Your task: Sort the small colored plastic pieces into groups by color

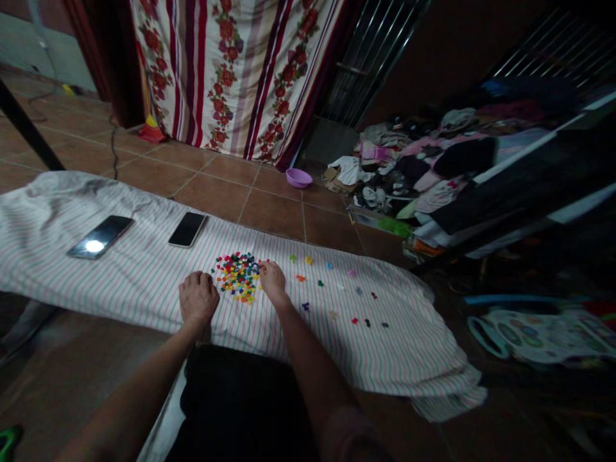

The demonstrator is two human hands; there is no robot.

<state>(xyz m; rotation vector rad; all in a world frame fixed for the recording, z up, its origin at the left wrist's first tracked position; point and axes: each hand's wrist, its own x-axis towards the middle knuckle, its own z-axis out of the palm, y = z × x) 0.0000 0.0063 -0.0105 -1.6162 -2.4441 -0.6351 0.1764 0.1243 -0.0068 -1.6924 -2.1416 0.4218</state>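
A pile of small multicoloured pieces (238,276) lies on a striped cloth (385,359). At its right edge is my right hand (273,280), its fingers pinched together on something too small to make out. My left hand (198,296) rests on the cloth at the left side of the pile, fingers curled and close together; whether it holds anything is hidden. Small groups sorted by colour lie to the right, among them orange pieces (300,278), yellow pieces (308,260), dark blue pieces (305,307), green pieces (320,283) and red pieces (355,321).
Two phones lie on the cloth to the left, a larger one (101,237) and a smaller one (187,229). Beyond the cloth's far edge, a purple basin (299,178) stands on the tiled floor. Heaped clothes (423,160) fill the back right, beside a floral curtain (226,77).
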